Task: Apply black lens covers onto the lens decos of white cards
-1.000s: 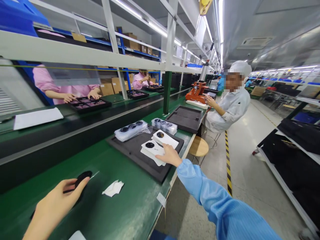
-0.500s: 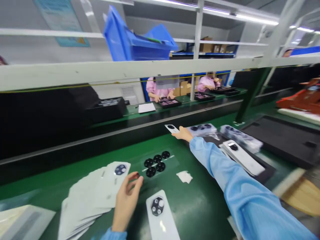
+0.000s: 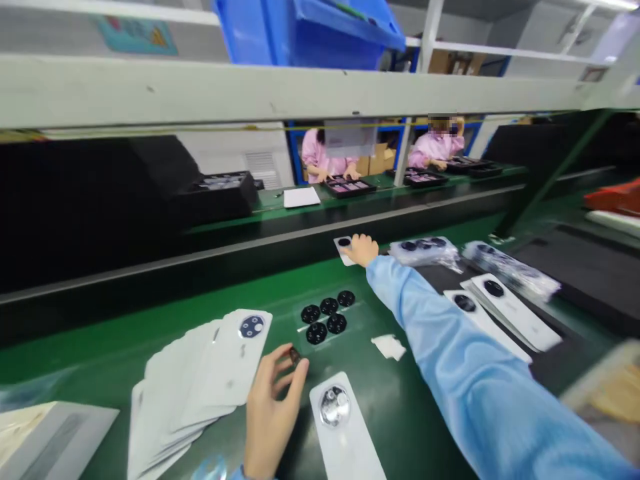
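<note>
My left hand (image 3: 274, 407) pinches a small dark piece (image 3: 295, 357) between thumb and fingers; its exact kind is unclear. To its left lies a fanned stack of white phone back covers (image 3: 195, 373), the top one bearing a dark round camera ring. Right of the hand, a single white phone back cover (image 3: 350, 437) lies flat, its camera ring shining. Beyond are several black camera lens covers (image 3: 329, 307) on a clear sheet. Stretched far forward, my right hand (image 3: 364, 250) grips a white phone panel (image 3: 344, 243) with a black camera circle.
A crumpled white scrap (image 3: 389, 347) lies mid-table. At right, bagged parts (image 3: 425, 251) and more white covers (image 3: 515, 310) rest on black foam. A white box (image 3: 75, 433) sits front left. A rail (image 3: 300, 97) crosses overhead; people in pink work beyond.
My view has turned and tilted slightly down. My right hand still holds the phone panel, now tipped more upright. My left hand keeps its pinch, and the dark piece shows more clearly.
</note>
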Available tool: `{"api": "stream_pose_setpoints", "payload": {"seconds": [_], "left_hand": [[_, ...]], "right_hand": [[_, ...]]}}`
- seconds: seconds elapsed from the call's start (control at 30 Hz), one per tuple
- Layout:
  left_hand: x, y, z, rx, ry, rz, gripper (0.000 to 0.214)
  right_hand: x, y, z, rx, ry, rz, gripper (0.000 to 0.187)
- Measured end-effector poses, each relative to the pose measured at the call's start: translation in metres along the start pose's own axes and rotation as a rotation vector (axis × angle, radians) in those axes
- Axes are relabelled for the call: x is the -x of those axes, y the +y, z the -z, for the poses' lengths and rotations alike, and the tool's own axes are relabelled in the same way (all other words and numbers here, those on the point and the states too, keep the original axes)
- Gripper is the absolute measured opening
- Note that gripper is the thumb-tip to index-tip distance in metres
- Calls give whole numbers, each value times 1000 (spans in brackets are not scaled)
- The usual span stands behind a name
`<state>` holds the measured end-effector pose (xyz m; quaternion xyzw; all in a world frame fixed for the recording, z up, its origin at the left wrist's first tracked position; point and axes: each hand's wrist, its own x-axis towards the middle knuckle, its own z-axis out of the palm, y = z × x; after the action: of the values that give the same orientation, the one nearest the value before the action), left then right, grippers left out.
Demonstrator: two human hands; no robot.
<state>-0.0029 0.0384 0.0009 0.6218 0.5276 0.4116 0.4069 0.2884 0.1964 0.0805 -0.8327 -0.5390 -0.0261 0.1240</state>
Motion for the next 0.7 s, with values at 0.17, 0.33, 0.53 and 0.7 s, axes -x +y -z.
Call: {"api": "stream_pose_setpoints", "payload": {"seconds": [0.17,0.33,0.53,0.7], "left_hand": [[3,10,1,-39,11,-29,46],[5,12,-1,-62,-2,-27,47],[4,4,-7,-63,-15,-51,48],[4,1,-7,-56,-17,-90,47]], "right_hand": [[86,117,60,25,78,20,46],[227,218,44,98,96,-150,53],[265,241,-6,102,132,-257,66],[249,254,-5,29,133,-291,63]]}}
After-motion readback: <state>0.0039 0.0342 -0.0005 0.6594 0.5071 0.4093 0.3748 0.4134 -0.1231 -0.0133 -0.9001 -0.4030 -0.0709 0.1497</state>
